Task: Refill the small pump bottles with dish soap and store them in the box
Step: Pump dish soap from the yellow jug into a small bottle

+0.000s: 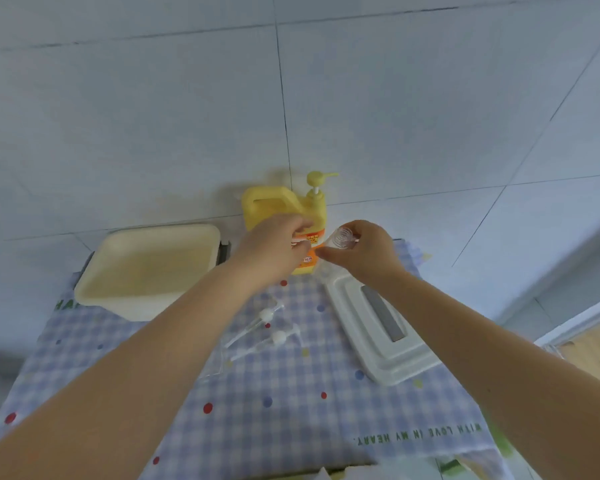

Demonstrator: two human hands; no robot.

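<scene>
A yellow dish soap jug (284, 202) with a pump top stands at the back of the table. My right hand (364, 254) grips a small clear bottle (343, 237), open mouth toward me, just right of the jug. My left hand (274, 247) is in front of the jug's orange label with its fingers curled toward the small bottle; blur hides whether it holds anything. Two white pump heads (265, 315) (278, 337) with clear tubes lie on the checked tablecloth (291, 393). The cream box (146, 268) sits at the back left, with nothing visible inside.
A white lid (378, 327) with a grey strip lies on the right side of the cloth, beneath my right forearm. Tiled wall rises directly behind the jug. Something white shows at the table's near edge (333, 474).
</scene>
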